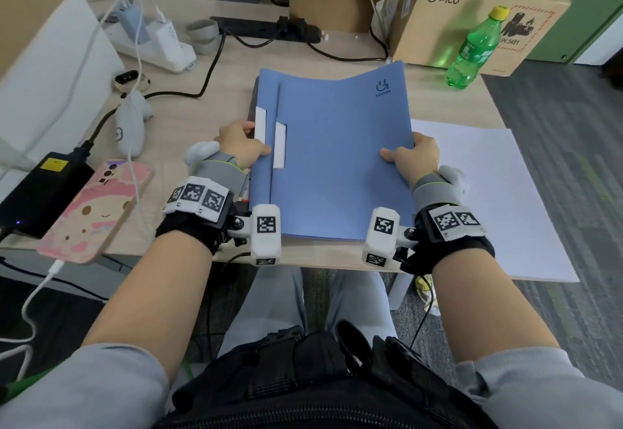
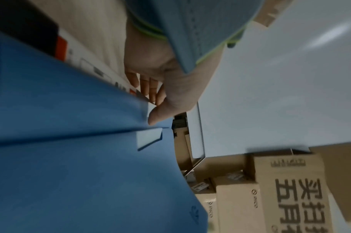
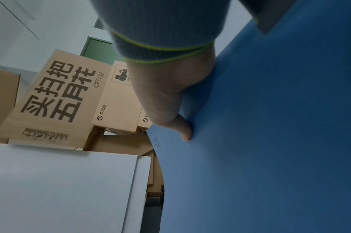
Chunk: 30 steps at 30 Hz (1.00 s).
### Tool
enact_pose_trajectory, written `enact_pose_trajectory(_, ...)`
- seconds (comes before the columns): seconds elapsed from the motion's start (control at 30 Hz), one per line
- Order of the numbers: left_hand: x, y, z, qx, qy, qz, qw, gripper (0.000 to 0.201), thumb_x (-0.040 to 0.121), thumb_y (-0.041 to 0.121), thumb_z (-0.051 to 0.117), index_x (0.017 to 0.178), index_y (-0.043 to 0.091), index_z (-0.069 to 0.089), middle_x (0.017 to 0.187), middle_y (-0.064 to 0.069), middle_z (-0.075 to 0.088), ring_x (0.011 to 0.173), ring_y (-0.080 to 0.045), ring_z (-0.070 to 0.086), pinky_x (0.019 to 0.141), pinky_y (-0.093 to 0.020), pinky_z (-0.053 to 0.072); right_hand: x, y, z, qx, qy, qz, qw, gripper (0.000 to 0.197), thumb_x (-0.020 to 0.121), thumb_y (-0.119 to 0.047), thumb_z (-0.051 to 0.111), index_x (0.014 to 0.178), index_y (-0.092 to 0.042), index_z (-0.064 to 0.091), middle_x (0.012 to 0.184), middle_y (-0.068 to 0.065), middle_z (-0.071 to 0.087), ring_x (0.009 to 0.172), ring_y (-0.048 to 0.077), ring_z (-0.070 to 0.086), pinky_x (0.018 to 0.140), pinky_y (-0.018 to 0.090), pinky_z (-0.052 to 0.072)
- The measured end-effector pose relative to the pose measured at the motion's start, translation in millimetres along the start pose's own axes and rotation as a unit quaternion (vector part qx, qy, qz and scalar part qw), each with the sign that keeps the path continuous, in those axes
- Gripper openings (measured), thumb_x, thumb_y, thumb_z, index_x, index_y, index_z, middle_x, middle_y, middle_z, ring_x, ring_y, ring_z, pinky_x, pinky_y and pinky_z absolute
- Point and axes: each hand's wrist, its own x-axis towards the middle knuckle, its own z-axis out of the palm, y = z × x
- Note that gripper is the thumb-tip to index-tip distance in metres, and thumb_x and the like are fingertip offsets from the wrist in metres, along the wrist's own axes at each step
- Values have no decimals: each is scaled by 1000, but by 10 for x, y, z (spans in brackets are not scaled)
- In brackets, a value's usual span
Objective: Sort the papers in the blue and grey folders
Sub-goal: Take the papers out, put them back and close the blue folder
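Observation:
A blue folder [image 1: 337,159] lies closed at the middle of the desk, its cover bowed upward. My left hand [image 1: 241,145] grips its spine side, thumb on top [image 2: 156,115] and fingers [image 2: 148,88] underneath. My right hand [image 1: 413,157] pinches the folder's right edge, thumb [image 3: 184,130] on the blue cover [image 3: 270,126]. A dark edge [image 1: 251,115] shows beneath the folder's left side; whether it is the grey folder I cannot tell. Printed paper [image 2: 86,66] peeks out under the blue cover [image 2: 71,141]. A white sheet [image 1: 499,199] lies to the right.
A pink phone [image 1: 97,209] and black power brick [image 1: 43,189] sit at the left with cables. A green bottle [image 1: 475,48] and cardboard boxes [image 1: 472,17] stand at the back right. A power strip [image 1: 263,27] is at the back.

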Motion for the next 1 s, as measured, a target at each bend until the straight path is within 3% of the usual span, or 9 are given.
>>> enact_pose_trajectory(0.17, -51, 160, -61, -129, -56, -22, 990, 61, 76, -5, 63, 135, 1, 45, 130, -18, 58, 101, -28, 58, 80, -38, 52, 23, -21, -11, 27, 6, -7, 1000, 29, 78, -5, 67, 107, -10, 64, 99, 6, 66, 84, 26, 63, 80, 34, 53)
enact_pose_trajectory(0.3, -90, 153, -58, -212, -29, -3, 977, 50, 81, -11, 57, 129, -4, 46, 128, -15, 58, 101, -23, 57, 97, -40, 48, -9, -42, -7, 72, 3, -4, 997, 26, 76, -4, 69, 100, -14, 63, 100, 8, 69, 91, 31, 68, 85, 43, 56)
enact_pose_trajectory(0.43, -165, 122, -46, -184, -43, 46, 981, 35, 88, -6, 52, 123, -5, 52, 116, -13, 58, 101, -22, 55, 95, -38, 47, -8, -45, 4, 97, 2, -5, 995, 33, 74, -6, 72, 106, -9, 64, 102, 8, 70, 93, 31, 69, 86, 44, 56)
enact_pose_trajectory(0.53, -150, 116, -79, -191, 23, 92, 977, 17, 86, -4, 51, 96, 6, 61, 96, -14, 57, 88, -22, 52, 80, -36, 46, 13, -20, -1, 99, -15, 11, 995, 36, 73, -9, 75, 107, -6, 65, 102, 9, 71, 90, 30, 69, 86, 43, 56)
enact_pose_trajectory(0.6, -101, 151, -141, -197, 95, 121, 968, 19, 82, -1, 51, 75, 17, 51, 79, -8, 54, 75, -21, 46, 67, -29, 40, 16, 11, -7, 97, -14, 23, 995, 37, 72, -10, 77, 107, -3, 65, 105, 13, 70, 90, 30, 68, 86, 44, 56)
enact_pose_trajectory(0.67, -91, 237, -222, -219, 160, 143, 952, 13, 80, 0, 50, 80, 13, 47, 73, -3, 48, 68, -19, 40, 58, -24, 35, 14, 32, -16, 97, -10, 32, 995, 38, 71, -9, 77, 107, -3, 65, 105, 14, 70, 92, 32, 69, 86, 46, 56)
enact_pose_trajectory(0.73, -83, 326, -301, -258, 198, 175, 929, 16, 79, 1, 49, 91, 12, 47, 80, -5, 52, 70, -18, 44, 61, -23, 38, 24, 37, -18, 100, -9, 37, 994, 39, 72, -8, 76, 109, -3, 64, 105, 14, 70, 92, 33, 69, 86, 47, 56)
enact_pose_trajectory(0.87, -132, 537, -379, -306, 243, 239, 889, 18, 82, -4, 47, 88, 13, 43, 72, 6, 47, 60, -3, 43, 58, -12, 37, 43, 7, -19, 108, 4, 41, 993, 37, 73, -4, 74, 109, -4, 63, 105, 14, 70, 92, 34, 68, 86, 49, 56)
enact_pose_trajectory(1.0, -219, 779, -453, -338, 266, 306, 849, 30, 83, -7, 44, 109, 7, 47, 86, 3, 57, 70, 3, 54, 68, -10, 44, 78, 8, -30, 90, 20, 50, 995, 28, 75, -2, 70, 99, -10, 58, 102, 14, 68, 90, 32, 66, 87, 48, 54)
